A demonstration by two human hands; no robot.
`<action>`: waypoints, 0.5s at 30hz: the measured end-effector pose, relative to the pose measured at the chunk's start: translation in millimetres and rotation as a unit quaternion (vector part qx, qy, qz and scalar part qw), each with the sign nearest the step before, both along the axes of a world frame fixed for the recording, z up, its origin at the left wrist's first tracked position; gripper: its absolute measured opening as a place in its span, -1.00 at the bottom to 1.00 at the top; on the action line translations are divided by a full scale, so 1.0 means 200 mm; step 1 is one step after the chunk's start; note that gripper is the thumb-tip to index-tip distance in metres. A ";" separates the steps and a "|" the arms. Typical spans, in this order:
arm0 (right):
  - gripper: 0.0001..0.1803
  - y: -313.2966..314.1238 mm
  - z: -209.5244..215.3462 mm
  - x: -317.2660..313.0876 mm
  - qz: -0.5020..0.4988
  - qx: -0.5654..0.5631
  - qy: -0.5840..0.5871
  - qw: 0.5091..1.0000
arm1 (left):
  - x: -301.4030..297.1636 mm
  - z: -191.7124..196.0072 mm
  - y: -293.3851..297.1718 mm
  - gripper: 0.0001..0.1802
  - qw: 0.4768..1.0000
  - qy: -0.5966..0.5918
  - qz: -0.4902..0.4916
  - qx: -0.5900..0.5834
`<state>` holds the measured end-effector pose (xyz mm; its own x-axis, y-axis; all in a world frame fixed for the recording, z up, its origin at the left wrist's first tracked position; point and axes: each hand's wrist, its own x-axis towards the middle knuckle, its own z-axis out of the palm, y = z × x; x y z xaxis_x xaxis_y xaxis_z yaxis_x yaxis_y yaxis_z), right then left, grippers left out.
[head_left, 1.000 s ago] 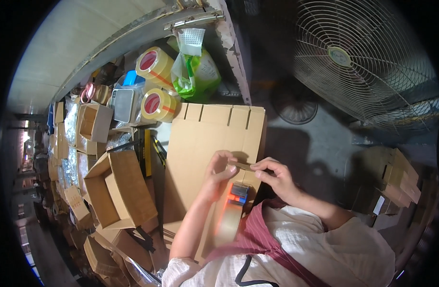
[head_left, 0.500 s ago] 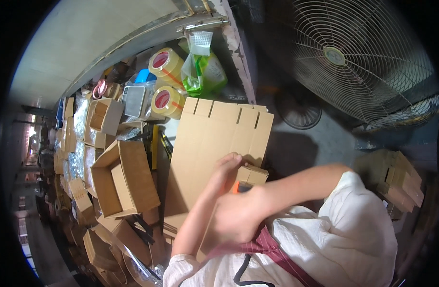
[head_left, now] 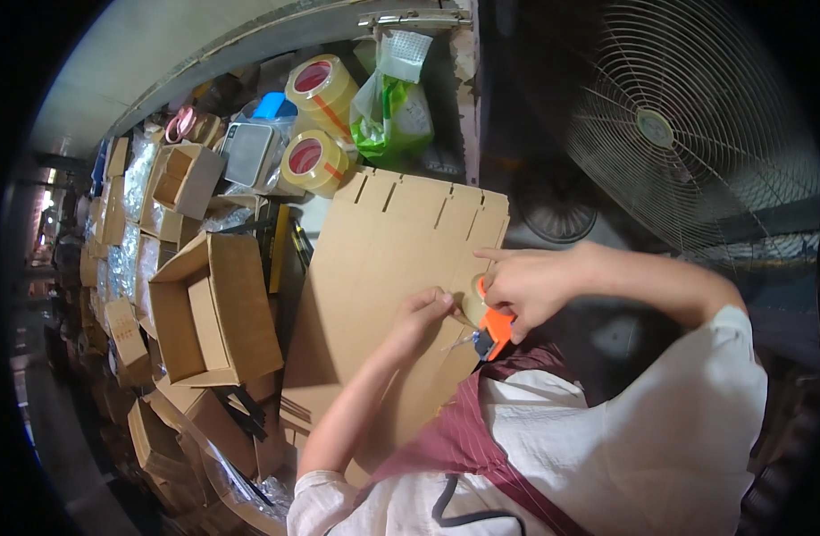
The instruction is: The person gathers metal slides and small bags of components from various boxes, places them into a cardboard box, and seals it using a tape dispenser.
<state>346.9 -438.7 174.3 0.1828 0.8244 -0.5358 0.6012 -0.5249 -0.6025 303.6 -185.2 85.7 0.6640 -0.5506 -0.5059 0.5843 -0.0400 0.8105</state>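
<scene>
My right hand [head_left: 528, 281] grips an orange tape dispenser [head_left: 495, 335] with a roll of tape in it, index finger stretched out to the left. Just left of it, my left hand [head_left: 419, 320] is closed in a pinch close to the roll. Whatever lies between those fingertips is too small to make out. Both hands are over a stack of flat brown cardboard sheets [head_left: 374, 259], with several slots cut at the far end.
Left of the sheets stands an open cardboard box [head_left: 240, 313]. Behind are tape rolls [head_left: 314, 161], a green and white bag [head_left: 392, 116] and a clear plastic box [head_left: 249, 152]. More cartons crowd the far left. A large fan [head_left: 656, 129] stands at the far right.
My right hand has swung away to the right and forward, bringing the orange dispenser into plain sight. The small carton beside my left hand is no longer visible. The whole view has shifted slightly.
</scene>
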 end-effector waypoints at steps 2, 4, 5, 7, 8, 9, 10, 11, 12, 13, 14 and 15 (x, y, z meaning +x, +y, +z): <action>-0.55 -0.11 -0.15 -0.08 -0.146 0.247 -0.011 0.958 | 0.00 -0.02 0.02 -0.67 1.000 0.019 0.013 -0.011; -0.54 -0.14 -0.19 -0.13 -0.175 0.256 0.036 0.950 | -0.02 -0.04 0.04 -0.67 0.999 0.038 0.031 -0.017; -0.52 -0.16 -0.21 -0.15 -0.206 0.272 0.008 0.940 | -0.01 -0.03 0.04 -0.68 0.998 0.040 0.034 -0.016; -0.50 -0.19 -0.33 -0.20 -0.232 0.275 -0.029 0.933 | 0.00 -0.02 0.05 -0.68 0.998 0.045 0.040 -0.016; -0.50 -0.19 -0.39 -0.21 -0.230 0.273 -0.024 0.934 | 0.01 -0.02 0.05 -0.68 0.998 0.048 0.035 -0.010; -0.51 -0.18 -0.41 -0.20 -0.199 0.296 -0.083 0.931 | 0.02 -0.02 0.06 -0.68 0.998 0.051 0.035 -0.003; -0.52 -0.17 -0.42 -0.19 -0.168 0.318 -0.141 0.922 | 0.02 -0.02 0.06 -0.68 0.998 0.053 0.041 -0.003; -0.52 -0.20 -0.40 -0.17 -0.163 0.319 -0.137 0.923 | 0.03 -0.01 0.05 -0.67 0.997 0.060 0.041 -0.009; -0.54 -0.20 -0.30 -0.11 -0.144 0.273 -0.095 0.947 | 0.02 -0.01 0.06 -0.67 0.997 0.068 0.045 -0.012; -0.56 -0.21 -0.18 -0.06 -0.121 0.227 -0.052 0.965 | 0.00 0.01 0.06 -0.67 0.996 0.071 0.058 -0.008; -0.59 -0.19 -0.04 0.02 -0.108 0.219 -0.048 0.968 | 0.00 0.03 0.05 -0.68 0.994 0.077 0.067 -0.032; -0.60 -0.17 0.04 0.04 -0.114 0.264 -0.029 0.957 | 0.00 0.05 0.03 -0.69 0.993 0.081 0.069 -0.060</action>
<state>355.9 -472.1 183.0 0.4064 0.9129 -0.0382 0.5486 -0.2772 -0.7888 302.9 -178.8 95.3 0.6526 -0.5229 -0.5483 0.7003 0.1400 0.7000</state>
